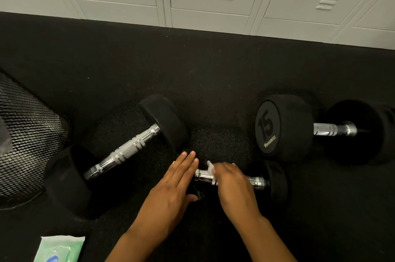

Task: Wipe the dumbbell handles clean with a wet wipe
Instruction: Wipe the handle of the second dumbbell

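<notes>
The right hand [233, 185] presses a soft wet wipe [211, 171] around the near dumbbell's [275, 180] slick, stiff handle. The left hand [173, 185] lies flat, fingers straight, steadying its heavy left end.

Your small chrome-handled dumbbell [256, 181] lies flat on the floor, the white wipe [211, 171] draped over its handle.

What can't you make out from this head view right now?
- Wet wipe: mostly hidden under the right hand on the small dumbbell's handle.
- Small dumbbell's left head: covered by the left hand.
- Wipe packet: cut off by the bottom edge; label unreadable.
- Mesh bin: cut off at the left edge; contents unclear.
- Right dumbbell: far head cut off by the right edge.
</notes>
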The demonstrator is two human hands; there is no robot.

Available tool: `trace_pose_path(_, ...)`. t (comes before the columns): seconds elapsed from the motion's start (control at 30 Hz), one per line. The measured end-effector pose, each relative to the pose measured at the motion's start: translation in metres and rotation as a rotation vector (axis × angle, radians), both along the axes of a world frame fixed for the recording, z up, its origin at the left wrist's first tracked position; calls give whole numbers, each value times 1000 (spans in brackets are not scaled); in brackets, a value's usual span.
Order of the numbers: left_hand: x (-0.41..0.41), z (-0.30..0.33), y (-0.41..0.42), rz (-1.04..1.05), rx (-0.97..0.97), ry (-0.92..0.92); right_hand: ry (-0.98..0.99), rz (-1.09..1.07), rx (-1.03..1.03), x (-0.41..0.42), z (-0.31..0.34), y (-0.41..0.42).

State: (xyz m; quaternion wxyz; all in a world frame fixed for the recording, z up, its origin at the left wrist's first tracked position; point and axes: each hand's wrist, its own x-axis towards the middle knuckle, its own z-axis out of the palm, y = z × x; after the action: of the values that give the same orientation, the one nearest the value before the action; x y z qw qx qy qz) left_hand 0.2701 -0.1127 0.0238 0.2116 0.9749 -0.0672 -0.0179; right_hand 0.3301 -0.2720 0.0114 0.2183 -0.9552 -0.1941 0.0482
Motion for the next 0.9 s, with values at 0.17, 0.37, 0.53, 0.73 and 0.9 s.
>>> trace_pose_path(0.17, 0, -2, 1, -14, -48, -4, -93, 16, -28, -17, -9, 3)
trace_pose_path(0.37, -2, 0, 1, 6, -49, -8, -79, -45, -112, -15, -3, -2)
trace_pose_path(0.53, -1, 3, -5, 17, 41, -9, 15, -142, -183, -26, 2, 20)
trace_pose_path(0.73, -5, 3, -42, -31, -51, -176, 27, -141, -9, -44, -3, 7)
trace_pose_path(0.9, 4, -9, -66, -38, 65, -88, 241, -295, 307, -37, 20, -7)
